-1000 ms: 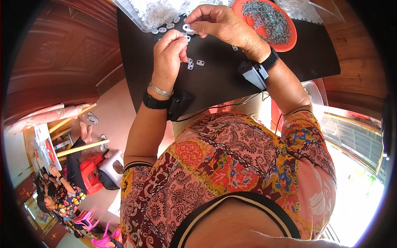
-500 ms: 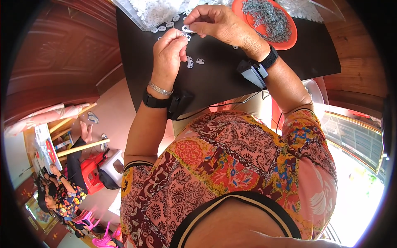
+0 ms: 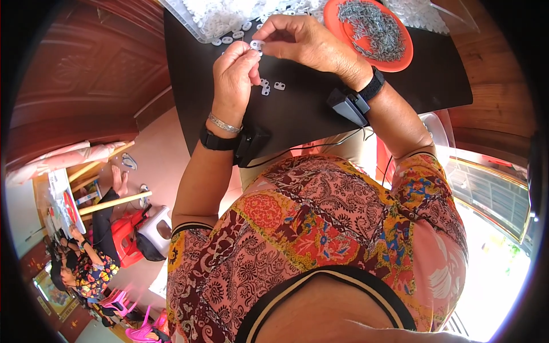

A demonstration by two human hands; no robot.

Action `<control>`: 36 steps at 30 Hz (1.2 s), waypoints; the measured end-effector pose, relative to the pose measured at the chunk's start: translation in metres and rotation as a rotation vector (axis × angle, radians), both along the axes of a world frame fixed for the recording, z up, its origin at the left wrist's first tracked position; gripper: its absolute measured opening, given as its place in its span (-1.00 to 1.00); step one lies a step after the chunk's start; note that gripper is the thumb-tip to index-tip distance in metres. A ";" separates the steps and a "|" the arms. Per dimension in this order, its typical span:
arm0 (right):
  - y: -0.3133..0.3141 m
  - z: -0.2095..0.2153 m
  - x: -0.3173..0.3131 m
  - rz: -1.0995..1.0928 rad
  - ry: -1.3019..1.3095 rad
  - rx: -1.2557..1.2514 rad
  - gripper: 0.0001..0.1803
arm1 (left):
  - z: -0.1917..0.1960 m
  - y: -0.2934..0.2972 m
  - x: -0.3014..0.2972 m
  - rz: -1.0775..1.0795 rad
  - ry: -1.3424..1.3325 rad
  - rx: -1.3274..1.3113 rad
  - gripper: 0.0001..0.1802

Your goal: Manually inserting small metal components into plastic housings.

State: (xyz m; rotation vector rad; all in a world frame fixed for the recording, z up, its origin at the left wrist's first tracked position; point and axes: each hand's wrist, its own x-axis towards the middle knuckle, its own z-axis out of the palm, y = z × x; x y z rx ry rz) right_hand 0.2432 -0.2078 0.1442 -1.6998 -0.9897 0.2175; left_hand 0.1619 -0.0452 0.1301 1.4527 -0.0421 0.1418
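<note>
Both my hands meet over the dark table (image 3: 309,108). Between my left hand's (image 3: 233,74) thumb and forefinger sits a small white plastic piece with two holes (image 3: 257,44). The thumb and forefinger of my right hand (image 3: 311,43) close on the same piece from the right. Whether a second part is pressed against it is hidden by the fingertips. Just below my left fingers lie several small white two-hole pieces (image 3: 279,86). More oval white pieces (image 3: 227,40) are scattered beyond my left hand.
A clear bin (image 3: 200,35) heaped with white pieces stands at the far edge. Right of it, an orange plate (image 3: 404,62) holds a pile of grey screws (image 3: 374,31). Cables (image 3: 320,146) run from the wrist devices. Another person (image 3: 94,268) sits at far left.
My right hand has lowered slightly, and its fingertips have moved down onto the white piece at my left fingertips. The left hand has barely moved.
</note>
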 end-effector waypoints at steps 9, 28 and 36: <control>0.006 0.004 -0.015 0.017 0.105 0.034 -0.67 | 0.005 0.000 -0.003 0.012 0.020 -0.103 -0.84; 0.002 0.019 -0.025 0.139 0.248 0.299 -0.73 | 0.019 -0.003 -0.014 -0.037 -0.117 -0.025 -0.81; 0.002 0.023 -0.027 0.169 0.302 0.352 -0.73 | 0.016 0.001 -0.015 0.008 -0.260 0.088 -0.83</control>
